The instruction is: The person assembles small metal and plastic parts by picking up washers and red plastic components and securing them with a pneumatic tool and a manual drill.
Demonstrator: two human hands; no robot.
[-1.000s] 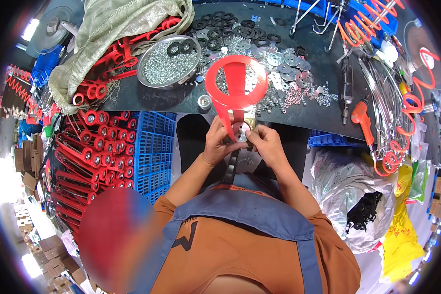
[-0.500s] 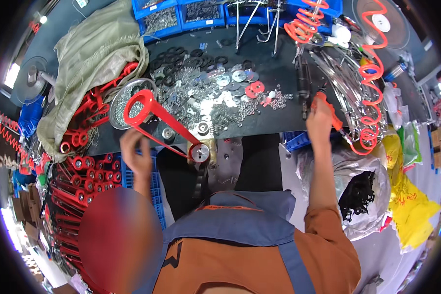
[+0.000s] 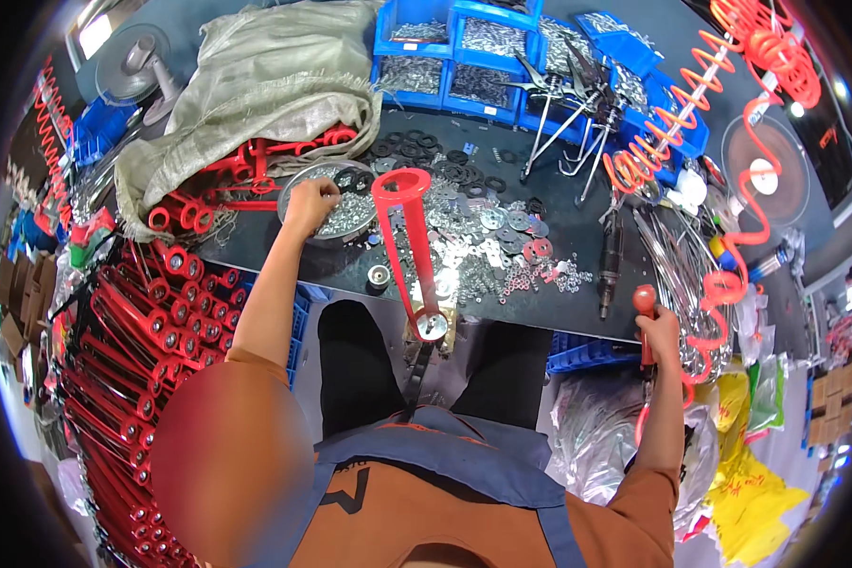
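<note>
My left hand [image 3: 310, 204] is over a round bowl [image 3: 343, 225] of small metal parts, its fingers curled together at the rim. Whatever is between those fingertips is too small to make out. In my right hand [image 3: 663, 333] is a red handheld air screwdriver [image 3: 646, 301], held roughly upright beside the table's front edge. Between my hands stands a red two-armed metal piece [image 3: 409, 227], with a wide ring on top and a silver round end [image 3: 432, 327] low at a fixture on the table edge. Neither hand touches this piece.
Loose washers and nuts [image 3: 516, 246] cover the mid table. Blue bins [image 3: 412, 80] stand behind. A sack [image 3: 265, 71] of red parts lies left; many red pieces [image 3: 151, 379] are stacked below. A black tool [image 3: 612, 256], metal rods [image 3: 677, 256] and coiled red hoses [image 3: 719, 303] occupy the right.
My left hand has moved up from near the table edge to the bowl. My right hand has drawn the screwdriver nearer and tipped it upright. The whole view has shifted.
</note>
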